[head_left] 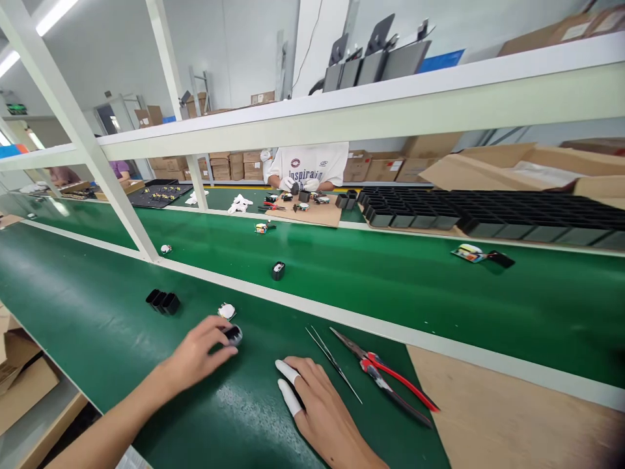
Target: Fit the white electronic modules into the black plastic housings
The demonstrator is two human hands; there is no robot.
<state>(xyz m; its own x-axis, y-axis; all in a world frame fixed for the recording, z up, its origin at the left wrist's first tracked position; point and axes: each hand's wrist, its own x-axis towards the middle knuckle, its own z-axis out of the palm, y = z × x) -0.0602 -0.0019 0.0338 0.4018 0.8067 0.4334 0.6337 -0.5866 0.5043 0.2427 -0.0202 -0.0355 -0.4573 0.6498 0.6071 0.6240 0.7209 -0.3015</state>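
Observation:
My left hand has its fingers and thumb around a small black plastic housing, low over the green bench. Just beyond it lies a round white part with a small circuit board. Three black housings stand in a row to the left. My right hand rests palm down on the bench with nothing in it, fingers stretched out. White finger cots cover two of its fingertips. To its right lie tweezers and long-nose pliers with red and black handles.
A green conveyor belt runs past a white rail, carrying a filled black housing and circuit boards. A shelf beam crosses above. Opposite, a gloved co-worker handles parts near rows of black housings. Cardboard lies right.

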